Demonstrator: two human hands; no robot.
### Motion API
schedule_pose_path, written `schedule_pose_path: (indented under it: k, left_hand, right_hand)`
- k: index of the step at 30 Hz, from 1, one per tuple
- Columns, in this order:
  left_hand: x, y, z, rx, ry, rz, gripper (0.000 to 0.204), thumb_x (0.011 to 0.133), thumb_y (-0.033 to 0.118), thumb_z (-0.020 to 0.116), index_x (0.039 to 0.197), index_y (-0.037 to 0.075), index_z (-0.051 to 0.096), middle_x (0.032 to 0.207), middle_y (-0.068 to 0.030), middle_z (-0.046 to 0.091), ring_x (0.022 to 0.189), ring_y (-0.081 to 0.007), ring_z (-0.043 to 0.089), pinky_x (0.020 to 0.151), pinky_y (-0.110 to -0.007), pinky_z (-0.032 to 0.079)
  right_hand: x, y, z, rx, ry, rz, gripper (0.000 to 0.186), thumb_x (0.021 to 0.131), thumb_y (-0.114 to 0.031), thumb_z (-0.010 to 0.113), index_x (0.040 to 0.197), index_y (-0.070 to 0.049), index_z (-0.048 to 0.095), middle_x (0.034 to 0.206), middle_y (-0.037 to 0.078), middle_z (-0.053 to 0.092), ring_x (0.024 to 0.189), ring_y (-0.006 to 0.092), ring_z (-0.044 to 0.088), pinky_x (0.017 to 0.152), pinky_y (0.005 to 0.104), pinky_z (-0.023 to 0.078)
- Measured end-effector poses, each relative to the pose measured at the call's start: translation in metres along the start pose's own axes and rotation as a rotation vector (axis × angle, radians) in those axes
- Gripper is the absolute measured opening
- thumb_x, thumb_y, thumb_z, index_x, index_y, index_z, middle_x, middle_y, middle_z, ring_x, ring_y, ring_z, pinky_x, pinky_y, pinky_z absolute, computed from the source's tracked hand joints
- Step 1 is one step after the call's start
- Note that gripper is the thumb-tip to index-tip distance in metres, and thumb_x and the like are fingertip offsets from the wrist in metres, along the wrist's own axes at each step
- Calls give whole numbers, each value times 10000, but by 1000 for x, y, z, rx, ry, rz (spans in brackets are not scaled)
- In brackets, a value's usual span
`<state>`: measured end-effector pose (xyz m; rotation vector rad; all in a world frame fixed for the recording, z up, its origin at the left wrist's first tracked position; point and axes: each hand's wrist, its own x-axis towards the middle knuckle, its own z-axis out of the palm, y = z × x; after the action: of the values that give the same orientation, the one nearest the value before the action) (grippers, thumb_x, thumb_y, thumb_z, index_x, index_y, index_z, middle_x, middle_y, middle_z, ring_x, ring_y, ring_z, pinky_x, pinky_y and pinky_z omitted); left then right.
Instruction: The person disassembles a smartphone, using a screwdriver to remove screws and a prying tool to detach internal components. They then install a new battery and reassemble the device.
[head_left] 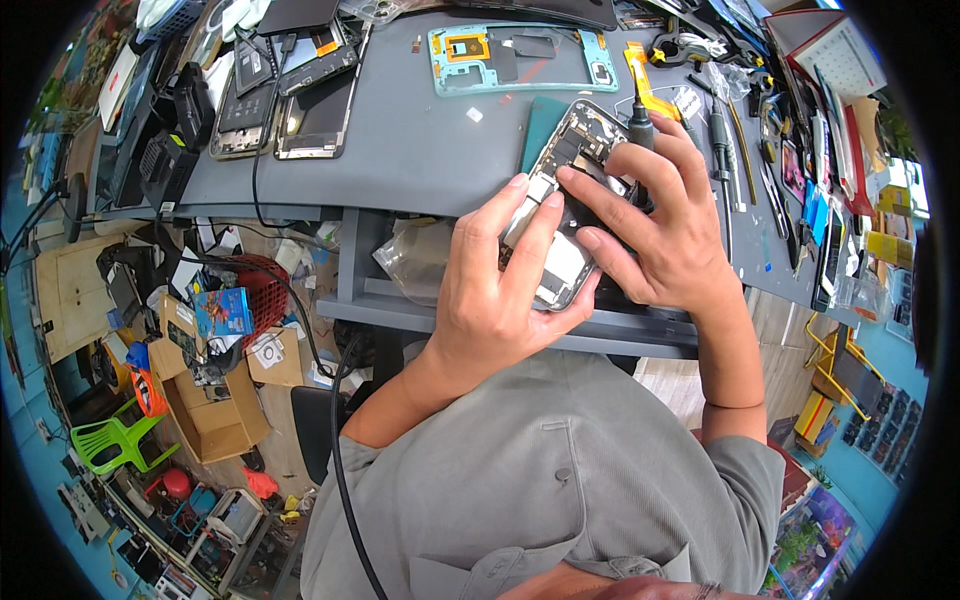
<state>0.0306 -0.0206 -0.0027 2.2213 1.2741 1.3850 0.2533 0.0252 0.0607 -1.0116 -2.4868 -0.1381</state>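
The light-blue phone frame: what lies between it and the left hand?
In the head view, grey desktop lies between the frame and left hand, with a small white piece toward the left and a teal sheet toward the right.

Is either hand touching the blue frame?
No, left hand and right hand touch the opened phone; the blue frame lies beyond.
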Motion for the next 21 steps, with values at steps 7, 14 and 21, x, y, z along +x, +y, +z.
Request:
schedule_pose_path:
  k: [7,14,21]
  left_hand:
    - [0,2,1,-1,22,1,761,716,176,995,1406,-23,742,1434,-248,608,1278,-387,681,1040,-456,615]
    - [2,2,1,-25,32,7,795,710,163,997,1431,-25,718,1448,-248,607,1268,-390,672,1038,-472,602]
    - [0,1,0,-44,35,24,872,722,166,1010,1495,-37,663,1465,-252,593,1263,-389,672,1028,-460,607]
  right_hand:
    - [-1,1,-1,28,21,-6,442,936,-331,805,1328,-129,829,1303,107,649,1162,377,585,1152,577,509]
    - [-9,12,0,131,287,164,313,874,-86,835,1187,-91,848,1172,120,606,1020,286,583,918,423,500]
    - [0,21,-12,107,235,267,288,908,-70,826,1195,-81,849,1191,128,619,1082,311,611,965,432,521]
